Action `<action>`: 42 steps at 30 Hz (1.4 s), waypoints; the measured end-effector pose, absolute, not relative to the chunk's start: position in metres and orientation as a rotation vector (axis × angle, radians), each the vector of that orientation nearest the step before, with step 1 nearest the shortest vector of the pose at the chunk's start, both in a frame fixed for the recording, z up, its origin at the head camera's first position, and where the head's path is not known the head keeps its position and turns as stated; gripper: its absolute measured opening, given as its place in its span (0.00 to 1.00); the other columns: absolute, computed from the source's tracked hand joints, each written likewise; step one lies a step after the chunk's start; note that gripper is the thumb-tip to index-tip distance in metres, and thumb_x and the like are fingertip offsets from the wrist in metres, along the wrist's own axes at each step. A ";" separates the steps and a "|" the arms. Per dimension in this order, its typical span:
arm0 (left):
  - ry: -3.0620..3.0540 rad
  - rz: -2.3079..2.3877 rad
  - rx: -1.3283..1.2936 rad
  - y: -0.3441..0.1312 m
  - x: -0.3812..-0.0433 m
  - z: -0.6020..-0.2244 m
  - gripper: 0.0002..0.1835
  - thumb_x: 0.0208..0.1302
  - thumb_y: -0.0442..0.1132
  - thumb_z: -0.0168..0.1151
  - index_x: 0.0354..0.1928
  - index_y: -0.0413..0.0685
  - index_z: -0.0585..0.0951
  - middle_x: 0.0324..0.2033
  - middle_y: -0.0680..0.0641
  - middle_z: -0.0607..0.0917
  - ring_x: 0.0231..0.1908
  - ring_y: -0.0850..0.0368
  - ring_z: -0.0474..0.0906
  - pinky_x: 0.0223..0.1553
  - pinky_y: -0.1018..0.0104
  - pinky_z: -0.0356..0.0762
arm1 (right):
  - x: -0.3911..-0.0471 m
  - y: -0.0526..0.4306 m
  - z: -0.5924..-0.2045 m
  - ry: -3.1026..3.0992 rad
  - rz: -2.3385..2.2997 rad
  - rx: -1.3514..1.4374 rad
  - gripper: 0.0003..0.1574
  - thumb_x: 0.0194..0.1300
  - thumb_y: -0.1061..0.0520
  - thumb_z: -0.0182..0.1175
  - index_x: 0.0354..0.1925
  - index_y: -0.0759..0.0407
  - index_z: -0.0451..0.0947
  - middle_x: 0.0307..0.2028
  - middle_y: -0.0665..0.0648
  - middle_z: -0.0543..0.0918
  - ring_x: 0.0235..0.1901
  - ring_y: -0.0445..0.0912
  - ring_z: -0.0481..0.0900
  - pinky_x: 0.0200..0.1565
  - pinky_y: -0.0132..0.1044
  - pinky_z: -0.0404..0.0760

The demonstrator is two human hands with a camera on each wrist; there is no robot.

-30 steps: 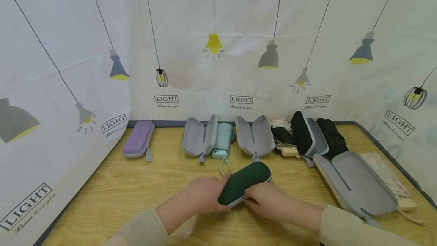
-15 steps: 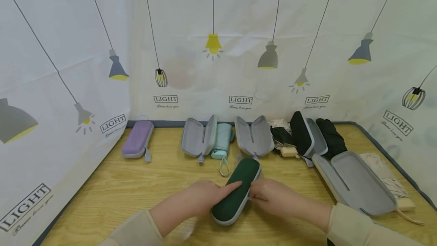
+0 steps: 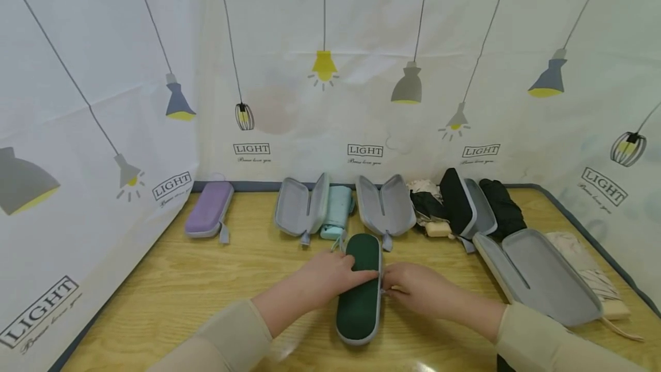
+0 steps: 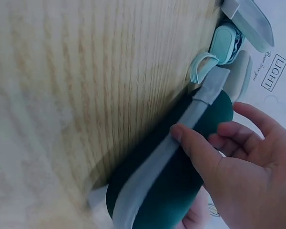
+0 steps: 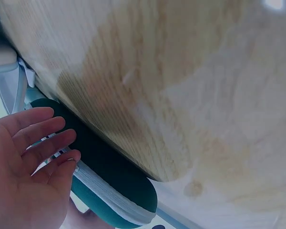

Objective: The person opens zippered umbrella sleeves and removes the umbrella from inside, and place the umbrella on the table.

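A green zippered hard case (image 3: 358, 309) with a grey zipper band stands in front of me, its long side pointing away. From the left, my left hand (image 3: 325, 277) grips it, index finger across its green top. In the left wrist view the left thumb (image 4: 181, 133) presses the grey band. My right hand (image 3: 420, 289) is at the case's right side. Its thumb and index finger pinch the small zipper pull (image 5: 75, 165) in the right wrist view, while its other fingers are loosely bent. The case looks closed along the visible band; its inside is hidden.
A purple case (image 3: 209, 211) lies at the back left. Open grey-lined cases (image 3: 296, 208) stand along the back, with a light blue folded umbrella (image 3: 337, 208) between two. A black bundle (image 3: 503, 208), a large open case (image 3: 552, 277) and a cream folded item (image 3: 583, 263) are at right.
The green case has turned from slanting to nearly straight ahead. My left index finger now reaches across its top, and my right hand has moved along its right side to about the middle.
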State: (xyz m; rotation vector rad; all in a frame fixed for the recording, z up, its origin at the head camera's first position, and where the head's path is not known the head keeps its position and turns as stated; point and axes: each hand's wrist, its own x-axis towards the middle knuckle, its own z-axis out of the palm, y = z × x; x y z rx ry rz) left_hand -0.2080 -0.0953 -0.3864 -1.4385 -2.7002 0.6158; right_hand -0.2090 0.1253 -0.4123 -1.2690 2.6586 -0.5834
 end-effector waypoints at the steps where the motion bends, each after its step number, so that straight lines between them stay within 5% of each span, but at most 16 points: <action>1: -2.699 0.621 -1.431 -0.094 -0.210 -0.387 0.38 0.59 0.37 0.59 0.66 0.72 0.54 0.40 0.50 0.76 0.34 0.55 0.74 0.31 0.64 0.72 | -0.209 0.127 -0.412 2.665 -0.574 -1.262 0.05 0.59 0.60 0.59 0.32 0.49 0.79 0.31 0.39 0.74 0.34 0.34 0.73 0.37 0.32 0.74; 7: -2.665 0.580 -1.414 -0.089 -0.218 -0.392 0.38 0.58 0.39 0.60 0.66 0.73 0.54 0.46 0.49 0.73 0.42 0.55 0.71 0.35 0.64 0.73 | -0.210 0.140 -0.414 2.722 -0.570 -1.217 0.04 0.59 0.60 0.59 0.32 0.51 0.79 0.27 0.39 0.72 0.28 0.33 0.70 0.31 0.31 0.72; 18: -2.548 0.622 -1.383 -0.082 -0.230 -0.392 0.34 0.60 0.40 0.57 0.65 0.73 0.58 0.43 0.50 0.65 0.37 0.57 0.59 0.26 0.68 0.65 | -0.212 0.158 -0.414 2.743 -0.602 -1.146 0.04 0.58 0.60 0.59 0.31 0.51 0.79 0.26 0.39 0.72 0.26 0.33 0.71 0.29 0.31 0.73; 26: -2.533 0.593 -1.416 -0.080 -0.235 -0.392 0.33 0.57 0.44 0.61 0.64 0.67 0.61 0.65 0.52 0.56 0.60 0.54 0.58 0.49 0.60 0.69 | -0.205 0.164 -0.411 2.732 -0.483 -1.188 0.05 0.58 0.60 0.59 0.29 0.49 0.79 0.25 0.38 0.72 0.26 0.32 0.70 0.29 0.31 0.72; 36: -2.657 0.485 -1.403 -0.091 -0.235 -0.396 0.37 0.52 0.56 0.62 0.64 0.59 0.61 0.63 0.51 0.63 0.61 0.54 0.58 0.54 0.57 0.64 | -0.199 0.185 -0.411 2.721 -0.542 -1.079 0.05 0.58 0.59 0.59 0.31 0.47 0.79 0.27 0.37 0.74 0.27 0.32 0.72 0.29 0.31 0.73; 42: -2.769 0.342 -1.423 -0.106 -0.234 -0.396 0.38 0.55 0.46 0.63 0.65 0.64 0.55 0.62 0.45 0.62 0.61 0.50 0.58 0.55 0.53 0.63 | -0.202 0.189 -0.409 2.813 -0.477 -1.023 0.05 0.58 0.58 0.59 0.31 0.46 0.78 0.27 0.37 0.73 0.26 0.32 0.71 0.28 0.31 0.72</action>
